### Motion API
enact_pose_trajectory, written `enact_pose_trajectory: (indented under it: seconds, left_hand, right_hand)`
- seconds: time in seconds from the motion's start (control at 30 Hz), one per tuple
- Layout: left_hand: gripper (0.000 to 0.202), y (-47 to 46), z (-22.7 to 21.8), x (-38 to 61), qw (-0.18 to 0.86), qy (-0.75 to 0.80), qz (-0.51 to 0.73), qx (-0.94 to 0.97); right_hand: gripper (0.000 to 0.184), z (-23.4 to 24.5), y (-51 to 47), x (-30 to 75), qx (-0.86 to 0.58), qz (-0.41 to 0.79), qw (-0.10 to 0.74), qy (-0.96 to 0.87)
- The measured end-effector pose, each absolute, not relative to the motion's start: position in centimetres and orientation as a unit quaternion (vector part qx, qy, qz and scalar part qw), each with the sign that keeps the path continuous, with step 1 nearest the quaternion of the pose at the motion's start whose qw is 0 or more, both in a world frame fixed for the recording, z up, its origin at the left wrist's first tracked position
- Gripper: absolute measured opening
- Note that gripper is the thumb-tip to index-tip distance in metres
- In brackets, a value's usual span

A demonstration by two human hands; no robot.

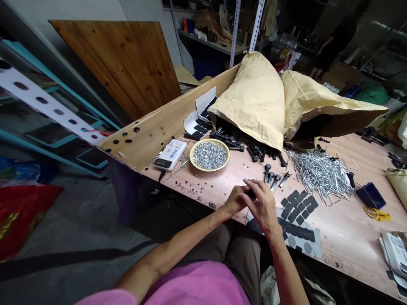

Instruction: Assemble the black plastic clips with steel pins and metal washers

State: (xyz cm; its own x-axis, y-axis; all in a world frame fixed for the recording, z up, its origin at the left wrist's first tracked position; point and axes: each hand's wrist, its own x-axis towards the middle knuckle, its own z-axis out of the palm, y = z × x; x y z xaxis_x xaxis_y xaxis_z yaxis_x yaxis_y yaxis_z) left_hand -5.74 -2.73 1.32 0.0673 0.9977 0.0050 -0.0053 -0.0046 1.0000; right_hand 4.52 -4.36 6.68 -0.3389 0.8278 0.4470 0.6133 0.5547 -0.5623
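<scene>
My left hand [234, 201] and my right hand [263, 204] meet over the table's front edge. Fingers of both are closed around a small black part [250, 193], mostly hidden between them. Just beyond lie several black plastic pieces with stems [271, 177]. Black rounded-square pads [299, 206] spread beside my right wrist, some on a grey backing sheet [314, 242]. To the left of my hands stands a yellow bowl [209, 170] full of small shiny metal bits [210, 155]. A heap of long metal pins [322, 176] sits to the right.
Two large paper sacks [254, 101] [318, 95] lie at the back, their mouths toward me. A white-and-black device [171, 155] is left of the bowl. At right are a dark blue box [371, 195] and yellow-handled scissors [377, 214]. A person [338, 38] stands in the background.
</scene>
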Motion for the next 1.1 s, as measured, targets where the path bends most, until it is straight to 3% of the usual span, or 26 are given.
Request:
enact_pose_trajectory:
  seconds: [0.07,0.17,0.23,0.27,0.37,0.43,0.57,0.67,0.77,0.83,0.97,1.1]
  left_hand:
    - [0.007,-3.4,2.2,-6.2,0.518,0.455,0.476,0.547]
    - [0.027,-5.4,3.2,-7.4,0.466,0.437,0.519,0.568]
    - [0.023,-7.0,3.3,-8.2,0.439,0.508,0.574,0.468]
    - [0.027,-7.6,3.2,-8.5,0.480,0.528,0.572,0.404]
    - [0.043,-8.1,2.4,-8.5,0.747,0.455,0.439,0.207]
    - [0.039,-7.4,2.0,-8.2,0.830,0.396,0.383,0.090]
    - [0.016,-5.2,1.5,-8.1,0.804,0.398,0.442,-0.008]
    - [0.028,-4.5,1.2,-8.7,0.766,0.433,0.475,-0.001]
    - [0.026,-4.8,0.7,-9.0,0.781,0.455,0.425,0.044]
    - [0.024,-5.2,0.5,-8.9,0.791,0.463,0.391,0.080]
    - [0.025,-5.7,0.4,-8.2,0.790,0.459,0.380,0.146]
    - [0.027,-5.7,0.6,-7.9,0.779,0.476,0.359,0.194]
  right_hand:
    - [0.017,6.5,-4.9,4.6,-0.444,0.135,0.349,-0.814]
    - [0.012,5.9,-5.8,5.4,-0.459,0.085,0.415,-0.781]
    - [0.011,5.1,-6.4,6.1,-0.487,0.010,0.486,-0.725]
    - [0.012,4.5,-6.7,6.2,-0.497,-0.023,0.511,-0.701]
    - [0.017,2.3,-7.8,5.7,-0.473,-0.041,0.517,-0.712]
    - [0.023,1.0,-8.8,4.7,-0.420,-0.007,0.491,-0.763]
    - [0.028,0.1,-9.6,3.6,-0.375,0.098,0.413,-0.824]
    - [0.025,0.5,-7.2,5.0,-0.427,0.164,0.375,-0.807]
    - [0.028,0.0,-2.7,7.4,-0.551,0.129,0.349,-0.747]
    - [0.030,-1.0,0.2,8.5,-0.592,0.106,0.278,-0.749]
    - [0.026,-2.8,3.1,8.5,-0.613,0.083,0.104,-0.779]
    - [0.022,-2.8,3.4,7.7,-0.614,0.069,0.032,-0.785]
